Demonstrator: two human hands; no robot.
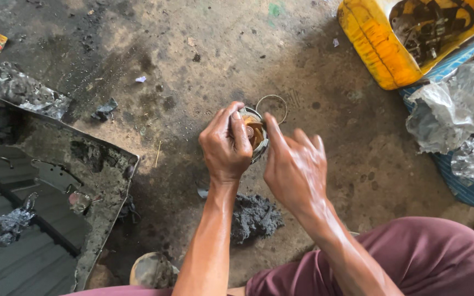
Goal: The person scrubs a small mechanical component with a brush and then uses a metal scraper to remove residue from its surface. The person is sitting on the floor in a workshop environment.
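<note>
My left hand (226, 145) is closed around a small round metal part (255, 133) with a brownish inside, held just above the stained concrete floor. The fingers of my right hand (294, 164) reach into the part from its right side, thumb and forefinger touching its rim. A thin metal ring (280, 98) lies on the floor right behind the part. Most of the part is hidden by my left hand.
A dirty grey rag (253, 216) lies on the floor under my forearms. A cut yellow jerrycan (382, 46) holding metal parts stands at the top right, crumpled plastic sheeting (456, 104) beside it. A greasy metal panel (45, 181) fills the left.
</note>
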